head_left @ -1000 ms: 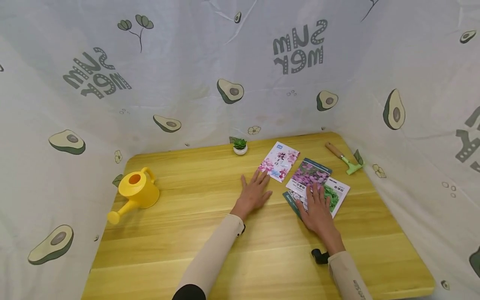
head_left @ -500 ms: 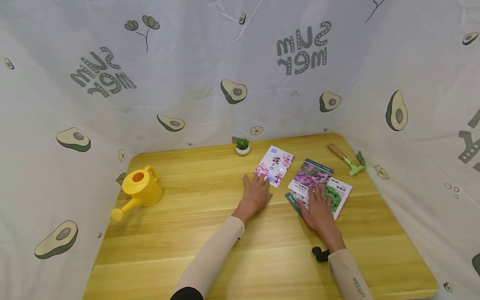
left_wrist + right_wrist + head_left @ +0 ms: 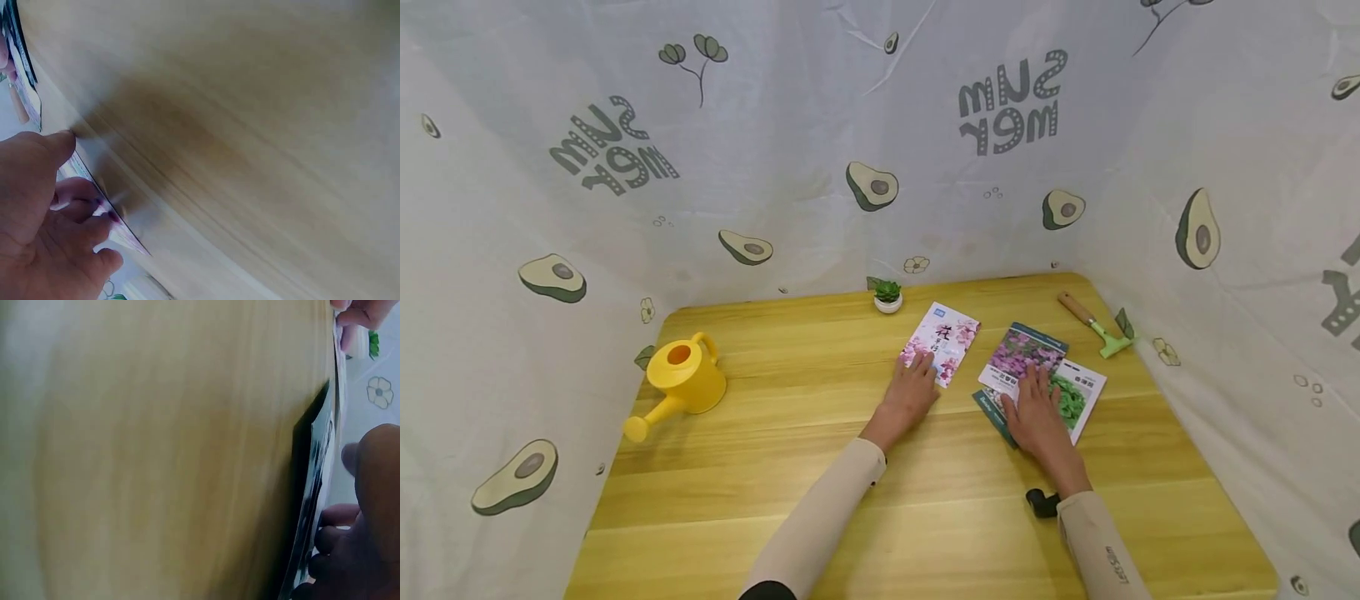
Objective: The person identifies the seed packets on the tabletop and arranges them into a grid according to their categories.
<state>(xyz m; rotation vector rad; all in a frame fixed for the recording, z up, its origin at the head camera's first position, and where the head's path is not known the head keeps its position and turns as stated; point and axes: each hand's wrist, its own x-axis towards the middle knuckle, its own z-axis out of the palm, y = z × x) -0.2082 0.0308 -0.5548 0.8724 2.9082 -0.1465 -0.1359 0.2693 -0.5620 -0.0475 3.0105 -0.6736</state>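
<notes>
My left hand rests its fingertips on the near end of a white packet printed with pink blossoms. In the left wrist view, bent fingers of the left hand press on the packet's surface, the thumb beside its edge. To the right, my right hand lies over a fanned pile of packets. On top is one with purple flowers; a white one with green leaves and a dark-edged one stick out beneath. The right wrist view shows the right hand's fingertips on the pile.
A small potted succulent stands at the table's back edge. A yellow watering can is at the left. A green-headed hand tool with a wooden handle lies back right. A black object shows by the right wrist.
The pink-blossom packet has slid toward me and to the left under my left hand's fingers. My right hand stays on the pile. The head view has shifted slightly.
</notes>
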